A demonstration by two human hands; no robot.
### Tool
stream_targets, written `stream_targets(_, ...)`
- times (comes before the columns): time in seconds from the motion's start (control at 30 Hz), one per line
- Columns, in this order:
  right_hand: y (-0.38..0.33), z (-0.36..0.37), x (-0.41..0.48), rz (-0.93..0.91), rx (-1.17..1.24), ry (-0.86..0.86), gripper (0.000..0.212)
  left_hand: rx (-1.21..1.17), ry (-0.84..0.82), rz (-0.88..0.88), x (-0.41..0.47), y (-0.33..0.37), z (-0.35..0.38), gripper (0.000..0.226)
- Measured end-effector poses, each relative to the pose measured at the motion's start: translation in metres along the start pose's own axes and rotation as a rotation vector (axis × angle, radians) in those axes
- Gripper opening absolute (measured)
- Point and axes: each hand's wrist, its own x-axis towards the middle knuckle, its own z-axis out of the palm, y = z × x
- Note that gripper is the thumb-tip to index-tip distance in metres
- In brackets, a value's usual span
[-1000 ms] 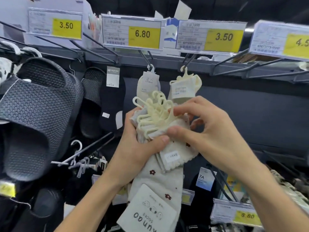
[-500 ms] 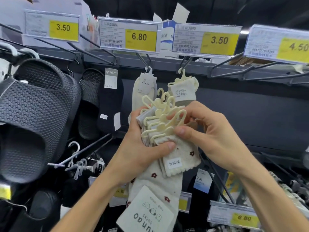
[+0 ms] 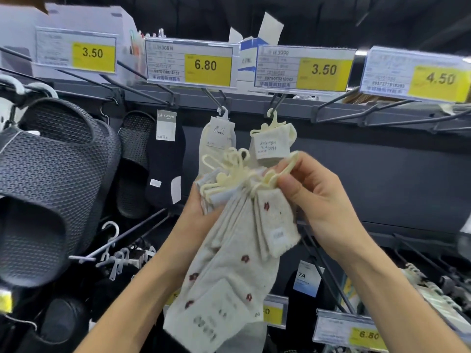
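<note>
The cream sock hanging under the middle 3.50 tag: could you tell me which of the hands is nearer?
Right. The right hand pinches a hanger just below the cream sock; the left hand grips the sock bundle lower left.

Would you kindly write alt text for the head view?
The left hand grips a bundle of cream flowered socks while the right hand pinches one of their hangers. Behind hang price tags, black slippers and more socks.

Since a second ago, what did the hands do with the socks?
The right hand drew the front sock pair rightward by its hanger, fanning it off the bundle. The left hand took its thumb off the front but still grips the bundle. The hanging socks stayed.
</note>
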Motion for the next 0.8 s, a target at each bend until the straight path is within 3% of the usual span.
stream_targets(0.13, 0.001, -0.020, 0.024, 0.022, 0.058, 0.265, 0.009, -0.023, 0.110, 0.041, -0.003, 0.012, -0.006, 0.058)
stream_targets(0.27, 0.012, -0.045, 0.067, 0.073, -0.124, 0.455, 0.018, -0.002, 0.162, 0.105, -0.014, 0.015, -0.023, 0.050)
stream_targets(0.5, 0.036, -0.044, 0.128, 0.051, -0.341, 0.434, 0.019, 0.047, 0.126, 0.114, -0.020, 0.009, -0.030, 0.057)
stream_targets(0.8, 0.062, -0.033, 0.142, 0.017, -0.678, 0.397, 0.025, 0.078, 0.068, 0.110, -0.028, 0.001, -0.020, 0.040)
